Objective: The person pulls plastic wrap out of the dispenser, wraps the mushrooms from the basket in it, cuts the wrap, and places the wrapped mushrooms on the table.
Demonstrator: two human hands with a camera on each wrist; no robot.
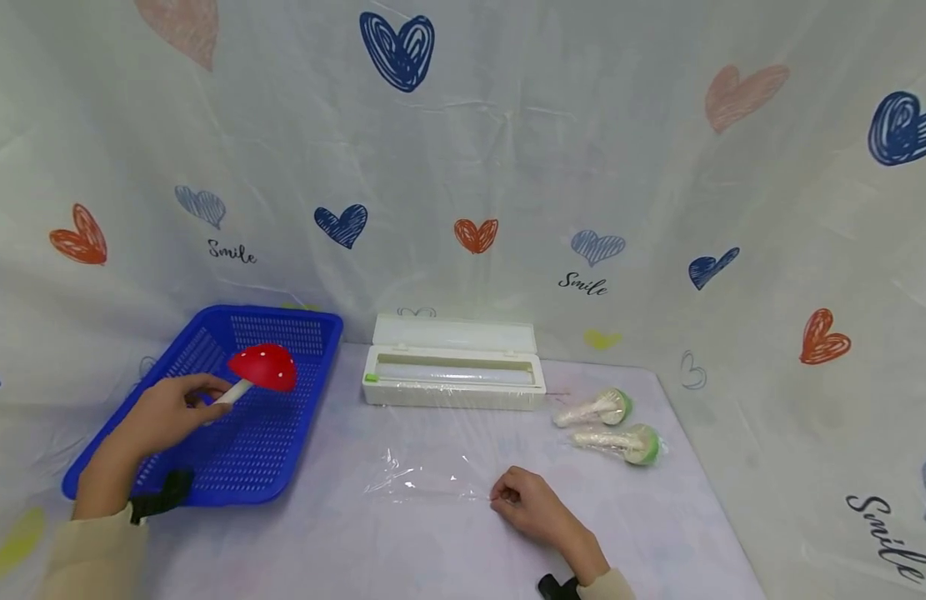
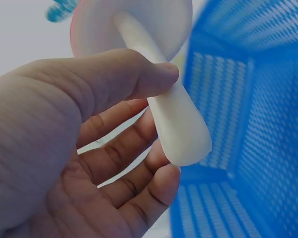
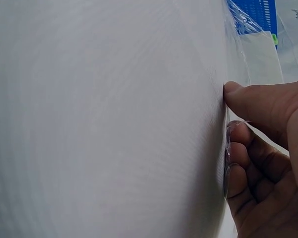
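In the head view my left hand [image 1: 162,414] is above the blue basket, holding a toy mushroom [image 1: 263,367] with a red, white-dotted cap. The left wrist view shows the thumb and fingers pinching its white stem [image 2: 181,126]. Low over the table, my right hand [image 1: 533,508] has curled fingers at the corner of a sheet of clear cling film [image 1: 425,479]. That film stretches from the white cling film dispenser [image 1: 455,396], whose lid stands up. Up close in the right wrist view, thin film [image 3: 228,153] lies against the curled fingertips.
The blue plastic basket [image 1: 329,367] stands at the left of the table. Right of the dispenser lie two film-wrapped items, one wrapped piece [image 1: 598,408] behind another wrapped piece [image 1: 620,443], each with a pale stem and green end. A heart-printed curtain [image 1: 463,150] hangs behind.
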